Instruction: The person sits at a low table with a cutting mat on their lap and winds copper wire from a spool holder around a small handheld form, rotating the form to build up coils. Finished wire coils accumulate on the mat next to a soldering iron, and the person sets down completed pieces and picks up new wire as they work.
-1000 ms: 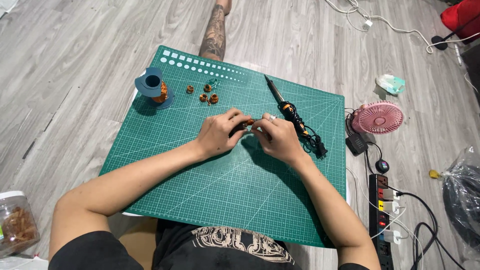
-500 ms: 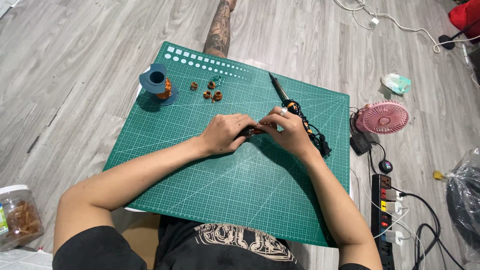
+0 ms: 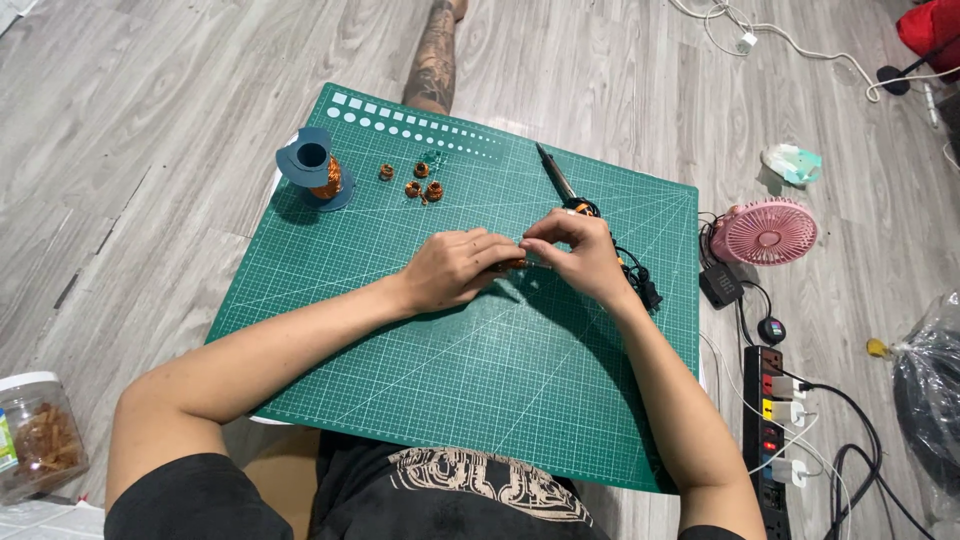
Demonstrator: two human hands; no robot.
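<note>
Clear plastic jar (image 3: 38, 432), white lid, green label, bottom-left floor.

Over the last second the left hand (image 3: 452, 268) and right hand (image 3: 575, 252) have closed together over the small copper coil (image 3: 512, 264) pinched between their fingertips. The right hand's fingers, earlier spread slightly apart from the left, now meet it directly above the coil. The grip point has shifted little on the mat.

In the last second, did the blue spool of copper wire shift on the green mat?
No. The blue spool sits at the same far-left corner of the green mat.
</note>
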